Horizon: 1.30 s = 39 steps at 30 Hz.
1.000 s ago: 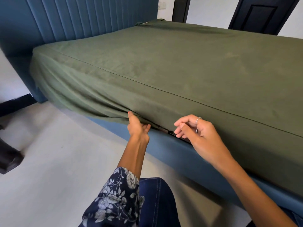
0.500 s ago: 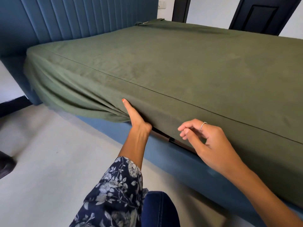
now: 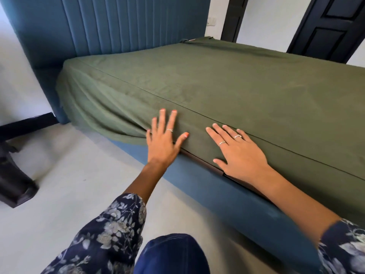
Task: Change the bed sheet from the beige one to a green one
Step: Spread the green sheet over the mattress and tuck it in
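A green sheet (image 3: 246, 89) covers the whole mattress on a blue bed frame (image 3: 217, 192). Its side hangs in loose folds near the headboard corner (image 3: 94, 113). My left hand (image 3: 164, 139) lies flat with spread fingers against the mattress's side, at the sheet's lower edge. My right hand (image 3: 239, 153) lies flat beside it on the same side, fingers straight. A dark strip of the mattress base (image 3: 203, 165) shows between the sheet's edge and the frame. No beige sheet is in view.
The ribbed blue headboard (image 3: 118, 26) stands at the back left. Dark furniture (image 3: 13, 186) sits on the pale floor (image 3: 75, 184) at the left. Dark doors (image 3: 331, 26) stand behind the bed. My knee (image 3: 169, 254) is low in view.
Both hands have come off the sheet's lower edge, where their fingers were curled, and now lie flat with straight fingers on the mattress's side. The view has shifted up and to the left.
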{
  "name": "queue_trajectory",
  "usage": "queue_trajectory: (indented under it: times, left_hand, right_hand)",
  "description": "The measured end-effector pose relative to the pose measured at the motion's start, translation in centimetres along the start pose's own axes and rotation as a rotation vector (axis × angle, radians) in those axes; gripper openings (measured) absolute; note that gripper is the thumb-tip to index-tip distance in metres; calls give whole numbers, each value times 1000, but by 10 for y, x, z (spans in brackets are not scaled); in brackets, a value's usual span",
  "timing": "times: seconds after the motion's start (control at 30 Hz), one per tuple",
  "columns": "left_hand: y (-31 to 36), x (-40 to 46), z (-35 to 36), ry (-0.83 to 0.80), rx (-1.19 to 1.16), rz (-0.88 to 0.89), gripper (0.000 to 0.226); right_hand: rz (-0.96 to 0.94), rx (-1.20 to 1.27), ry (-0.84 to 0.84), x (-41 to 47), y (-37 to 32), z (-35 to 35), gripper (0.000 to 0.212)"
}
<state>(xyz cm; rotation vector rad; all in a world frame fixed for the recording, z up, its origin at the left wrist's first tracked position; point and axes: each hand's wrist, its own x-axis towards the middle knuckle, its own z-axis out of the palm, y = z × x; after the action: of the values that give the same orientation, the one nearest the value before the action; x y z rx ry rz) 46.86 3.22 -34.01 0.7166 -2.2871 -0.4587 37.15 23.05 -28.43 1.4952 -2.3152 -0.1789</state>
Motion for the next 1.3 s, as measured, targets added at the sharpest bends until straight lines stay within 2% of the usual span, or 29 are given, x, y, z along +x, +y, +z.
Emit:
queue_trajectory:
  times: [0.1,0.23,0.33,0.57,0.7,0.87,0.93,1.07,1.2,1.3]
  left_hand:
    - [-5,8,1,-190,80,209,83]
    - [-26,24,3,-182,254,344,89]
    - [-28,28,12,-210,225,330,95]
    - [-26,27,4,-176,329,374,102]
    - [-36,34,4,-60,396,465,112]
    - [-48,43,15,87,397,567,109]
    - [-48,41,15,96,404,573,108]
    - [-48,45,8,64,433,633,109]
    - [-58,68,-19,-55,542,792,109]
    - [-65,88,-32,-150,659,764,113]
  right_hand:
    - [-5,-34,-26,-4,0,-1,96]
    - [-8,-70,13,-2,-4,2,101]
    - [-8,-92,26,-2,-6,3,101]
    - [28,-164,-25,-1,-12,-6,98]
    - [65,-183,8,5,-23,-6,95]
    - [78,-166,18,41,-39,1,96]
    - [60,-130,21,62,-42,5,95]
    - [144,21,-35,97,-50,-2,92]
    - [181,127,-142,107,-49,-1,94]
    - [190,138,-130,106,-52,-2,93]
